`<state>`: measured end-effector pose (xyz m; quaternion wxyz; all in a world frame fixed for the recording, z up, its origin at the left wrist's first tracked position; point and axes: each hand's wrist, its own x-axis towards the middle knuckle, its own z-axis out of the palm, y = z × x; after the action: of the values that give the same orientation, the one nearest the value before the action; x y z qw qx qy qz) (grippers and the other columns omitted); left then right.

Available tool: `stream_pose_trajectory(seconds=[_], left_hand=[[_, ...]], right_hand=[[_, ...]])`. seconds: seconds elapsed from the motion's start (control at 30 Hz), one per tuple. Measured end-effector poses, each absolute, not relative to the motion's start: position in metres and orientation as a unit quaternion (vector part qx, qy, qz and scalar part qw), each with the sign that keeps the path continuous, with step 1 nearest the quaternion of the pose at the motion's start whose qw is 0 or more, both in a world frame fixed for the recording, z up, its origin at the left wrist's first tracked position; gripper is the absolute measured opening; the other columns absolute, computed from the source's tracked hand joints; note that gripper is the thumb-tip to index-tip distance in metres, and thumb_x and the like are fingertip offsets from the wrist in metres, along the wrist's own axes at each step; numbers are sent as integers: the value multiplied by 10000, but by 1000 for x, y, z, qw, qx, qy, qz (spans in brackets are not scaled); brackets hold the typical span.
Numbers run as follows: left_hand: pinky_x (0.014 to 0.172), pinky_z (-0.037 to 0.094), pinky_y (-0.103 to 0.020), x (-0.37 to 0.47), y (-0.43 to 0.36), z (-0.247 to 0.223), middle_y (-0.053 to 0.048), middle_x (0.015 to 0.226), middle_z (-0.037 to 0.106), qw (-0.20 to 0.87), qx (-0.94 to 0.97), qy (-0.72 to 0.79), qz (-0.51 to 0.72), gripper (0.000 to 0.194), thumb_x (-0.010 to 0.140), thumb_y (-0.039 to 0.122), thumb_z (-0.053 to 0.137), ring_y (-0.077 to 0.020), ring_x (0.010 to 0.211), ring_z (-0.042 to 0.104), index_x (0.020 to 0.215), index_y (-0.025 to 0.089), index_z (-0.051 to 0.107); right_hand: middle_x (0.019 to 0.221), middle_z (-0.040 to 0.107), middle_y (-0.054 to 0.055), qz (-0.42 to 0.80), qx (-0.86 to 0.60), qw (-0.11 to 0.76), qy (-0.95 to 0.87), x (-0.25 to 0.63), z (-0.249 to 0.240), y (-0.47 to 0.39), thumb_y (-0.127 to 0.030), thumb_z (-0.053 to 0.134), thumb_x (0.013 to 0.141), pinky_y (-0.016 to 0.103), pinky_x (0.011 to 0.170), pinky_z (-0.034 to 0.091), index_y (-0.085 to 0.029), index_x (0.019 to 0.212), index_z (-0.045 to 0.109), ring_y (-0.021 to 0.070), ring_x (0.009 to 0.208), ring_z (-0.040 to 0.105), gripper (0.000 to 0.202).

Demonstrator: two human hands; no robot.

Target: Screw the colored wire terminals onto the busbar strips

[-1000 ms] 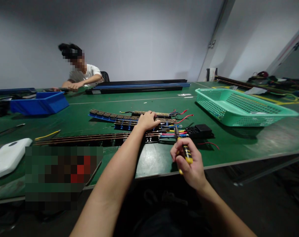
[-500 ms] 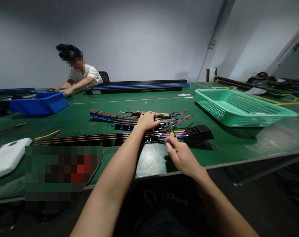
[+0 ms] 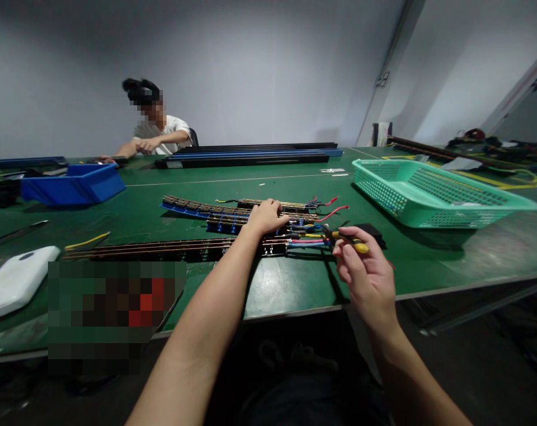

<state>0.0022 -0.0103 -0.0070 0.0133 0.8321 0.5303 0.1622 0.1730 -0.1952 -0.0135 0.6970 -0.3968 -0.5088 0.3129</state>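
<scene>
My left hand (image 3: pixel 268 218) lies over the short blue-backed strips (image 3: pixel 226 223) with copper-coloured rods, its thumb and fingers closed around one; the fingertips are partly hidden. In my right hand (image 3: pixel 368 272) is a pair of yellow-handled pliers (image 3: pixel 354 242), pinched between thumb and fingers. The dark jaws point left, over coloured wires (image 3: pixel 308 241). Those wires run from a long black strip (image 3: pixel 153 249) with copper rods to a black connector block (image 3: pixel 368 234), which my right hand partly covers. Red wire ends (image 3: pixel 337 210) stick out from the short strips.
A green perforated basket (image 3: pixel 441 201) stands right, a blue bin (image 3: pixel 79 184) left. Long black and blue rails (image 3: pixel 250 155) lie at the back. A white device (image 3: pixel 19 281) sits front left. Across the green table (image 3: pixel 295 296) a person (image 3: pixel 161 130) works with their own hands.
My right hand has moved right and turned, lifting the pliers from the wires beside the strip toward the connector block. My left hand stays in place. The other person has pulled their arms back.
</scene>
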Motion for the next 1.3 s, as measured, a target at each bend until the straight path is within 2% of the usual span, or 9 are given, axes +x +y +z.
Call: stream_pose_trajectory(seconds=[0.17, 0.37, 0.5, 0.67, 0.73, 0.8, 0.93, 1.03, 1.3], left_hand=[[991, 466, -410, 2, -11, -6, -101, 1245, 633, 19, 834, 529, 158, 405, 900, 523, 498, -290, 1173, 591, 1119, 216, 644], [996, 459, -406, 3, -13, -4, -106, 1256, 624, 19, 831, 533, 154, 410, 898, 526, 499, -286, 1173, 587, 1118, 212, 643], [985, 467, -405, 3, -12, -5, -106, 1237, 630, 13, 832, 532, 157, 416, 896, 538, 493, -287, 1163, 593, 1107, 212, 643], [986, 469, -394, 5, -13, -5, -100, 1233, 635, 7, 833, 531, 152, 388, 904, 493, 489, -279, 1171, 591, 1125, 210, 636], [989, 468, -390, 5, -14, -5, -94, 1243, 633, 6, 832, 534, 149, 379, 905, 485, 491, -275, 1178, 587, 1124, 212, 636], [995, 466, -391, 6, -14, -4, -92, 1251, 632, 8, 831, 537, 146, 393, 909, 502, 488, -275, 1183, 584, 1131, 212, 634], [988, 471, -399, 6, -15, -4, -103, 1241, 638, -2, 830, 540, 142, 413, 912, 501, 480, -283, 1182, 587, 1151, 198, 629], [987, 473, -414, 6, -17, -3, -122, 1252, 638, -18, 832, 537, 135, 434, 915, 484, 468, -295, 1187, 587, 1184, 179, 619], [1004, 456, -462, 12, -20, 0, -153, 1263, 634, -52, 833, 537, 119, 488, 945, 483, 402, -323, 1189, 591, 1234, 146, 606]], right_hand=[[854, 612, 1, 288, -381, 702, -529, 187, 3, -180, -414, 643, 925, 214, 400, 258, -244, 1199, 592, 48, 449, 345, 326], [811, 647, 12, 264, -421, 646, -580, 209, 0, -130, -533, 602, 910, 226, 433, 318, -204, 1173, 592, 72, 455, 395, 420], [739, 651, 29, 171, -499, 541, -655, 209, -6, -124, -476, 591, 921, 252, 543, 396, -181, 1023, 660, 136, 578, 548, 319], [645, 626, 2, 103, -500, 371, -775, 195, -8, -136, -361, 633, 894, 263, 565, 361, -207, 851, 696, 139, 548, 524, 172], [705, 648, 14, 119, -505, 410, -750, 192, -9, -136, -370, 618, 906, 261, 583, 390, -207, 888, 685, 145, 588, 551, 177], [776, 654, 24, 152, -501, 516, -678, 193, -7, -134, -405, 592, 920, 253, 569, 412, -206, 993, 653, 142, 606, 561, 220], [824, 639, 7, 269, -430, 640, -578, 200, 12, -134, -501, 623, 897, 223, 427, 323, -229, 1136, 581, 80, 460, 421, 364], [842, 635, -2, 303, -393, 658, -566, 204, 35, -131, -522, 657, 881, 209, 378, 261, -245, 1129, 583, 41, 407, 322, 379], [815, 632, -9, 298, -416, 640, -573, 218, 57, -54, -500, 666, 863, 204, 352, 233, -238, 1066, 552, 39, 390, 304, 351]])
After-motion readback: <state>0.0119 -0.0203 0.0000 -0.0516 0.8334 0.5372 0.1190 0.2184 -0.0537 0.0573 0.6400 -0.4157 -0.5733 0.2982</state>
